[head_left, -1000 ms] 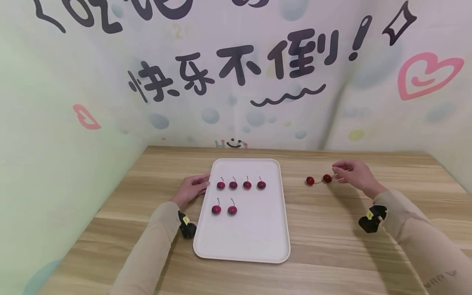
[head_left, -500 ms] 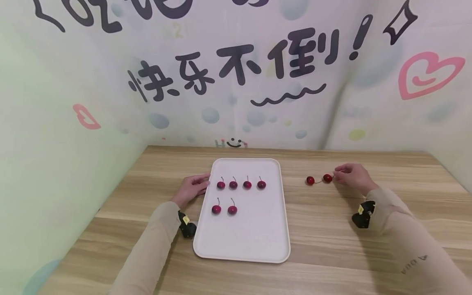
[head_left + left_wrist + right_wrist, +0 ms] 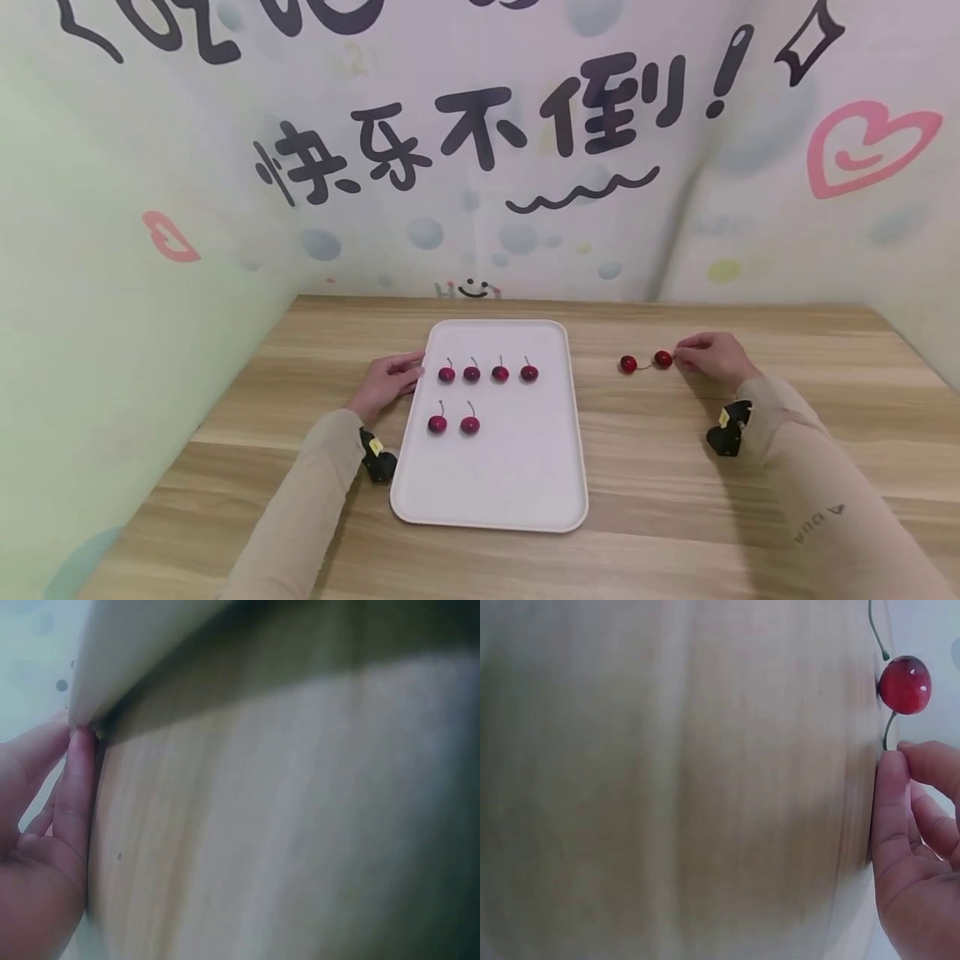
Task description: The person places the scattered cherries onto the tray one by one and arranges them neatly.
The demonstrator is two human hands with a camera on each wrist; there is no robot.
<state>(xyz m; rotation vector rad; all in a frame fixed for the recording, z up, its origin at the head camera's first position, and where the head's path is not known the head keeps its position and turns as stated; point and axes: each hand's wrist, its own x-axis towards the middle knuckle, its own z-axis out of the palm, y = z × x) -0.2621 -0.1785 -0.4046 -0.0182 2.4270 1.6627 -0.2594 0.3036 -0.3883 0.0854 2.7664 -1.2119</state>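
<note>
A white rectangular tray [image 3: 517, 492] lies on the table, bearing several dark red cherries [image 3: 470, 424] in two rows, stems pointing away. At the tray's left edge, my left hand [image 3: 384, 385] holds the rim between thumb and fingers; in the left wrist view the fingertips [image 3: 81, 746] meet the tray's edge [image 3: 131, 652]. Right of the tray, my right hand [image 3: 716, 357] pinches the stem of a red cherry [image 3: 663, 359]. That cherry [image 3: 905, 685] appears in the right wrist view with its stem between thumb and finger. Beside it lies another cherry [image 3: 628, 363].
The wood-grain table [image 3: 645, 500] backs onto a printed wall cloth [image 3: 480, 242] with black lettering. A pale green wall [image 3: 112, 333] borders the left side. Black wrist cameras [image 3: 725, 429] sit on both cuffs.
My right hand has shifted slightly, and its forearm has swung to the left, the fingers now closer to the cherry along its stem. The left hand and tray keep their places.
</note>
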